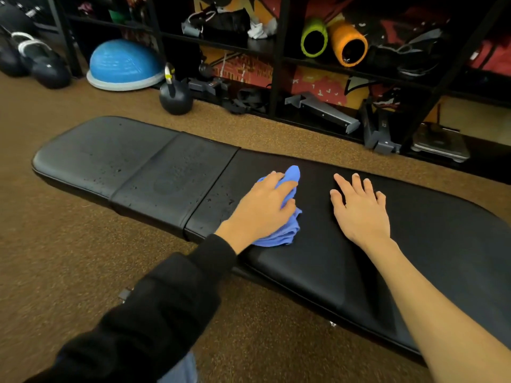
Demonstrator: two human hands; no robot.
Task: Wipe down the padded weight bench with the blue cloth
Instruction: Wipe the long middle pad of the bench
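Black padded bench (414,230) beaded with droplets, left hand (262,208) gripping bunched blue cloth (290,230), right hand (359,211) flat, fingers spread

Left hand (262,205) grips blue cloth (287,217) on bench (110,158); right hand (359,211) rests flat.

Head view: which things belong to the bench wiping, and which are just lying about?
In the job: blue cloth, padded bench, left hand gripping the cloth, right hand flat on the bench.
Lying about: kettlebell, blue balance dome, green roller, orange roller.
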